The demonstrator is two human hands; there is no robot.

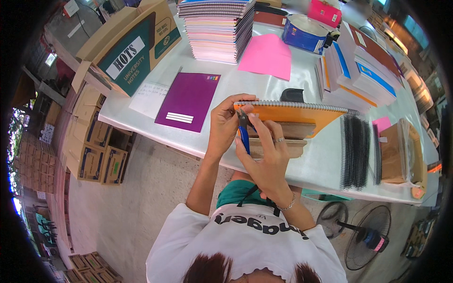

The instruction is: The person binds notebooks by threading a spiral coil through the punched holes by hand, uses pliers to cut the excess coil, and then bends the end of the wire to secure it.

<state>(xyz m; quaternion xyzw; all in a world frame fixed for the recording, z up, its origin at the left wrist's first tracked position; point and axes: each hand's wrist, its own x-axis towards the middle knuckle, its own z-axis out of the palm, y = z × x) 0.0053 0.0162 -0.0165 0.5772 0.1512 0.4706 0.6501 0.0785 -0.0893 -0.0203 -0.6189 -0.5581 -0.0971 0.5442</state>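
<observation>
An orange notebook [302, 114] stands on edge with its grey wire spiral [292, 103] along the top. My left hand [223, 126] grips its left end, fingers closed over the spiral. In my right hand [268, 158] are pliers [244, 129] with blue and orange handles. Their jaws point up at the spiral's left end; whether they touch the wire I cannot tell. Just behind my right fingers, brown wood-like pieces [297, 128] sit against the notebook. Left of my hands, a purple notebook [188, 101] lies flat on the table.
A tall stack of spiral notebooks [217, 33] stands at the back, near a pink sheet [266, 56]. Unbound books [363, 78] pile up at the right. Loose black spirals [355, 153] lie beside an open carton [401, 153]. A green-brown box [134, 59] occupies the left corner. Fans [368, 236] stand below right.
</observation>
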